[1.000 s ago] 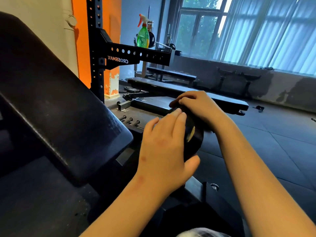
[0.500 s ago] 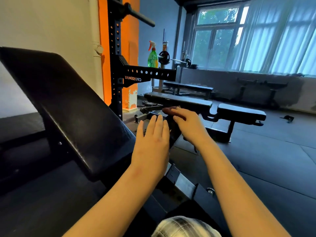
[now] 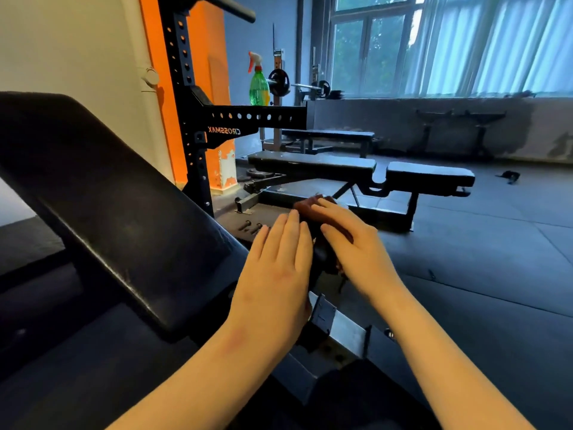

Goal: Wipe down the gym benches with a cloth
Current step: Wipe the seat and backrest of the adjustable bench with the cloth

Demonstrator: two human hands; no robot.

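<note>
Both hands on the bench's roller pad, cloth under the right.

The left hand (image 3: 276,274) lies flat with its fingers straight and together against the left side of the dark roller (image 3: 322,256), just past the lower end of the tilted backrest (image 3: 108,197). The right hand (image 3: 356,249) presses a reddish-brown cloth (image 3: 310,202) over the roller's top, its fingers nearly straight across it and its thumb hidden. Beyond stands a flat bench (image 3: 310,164). A green spray bottle (image 3: 259,85) sits on the arm of the rack (image 3: 192,119).
</note>
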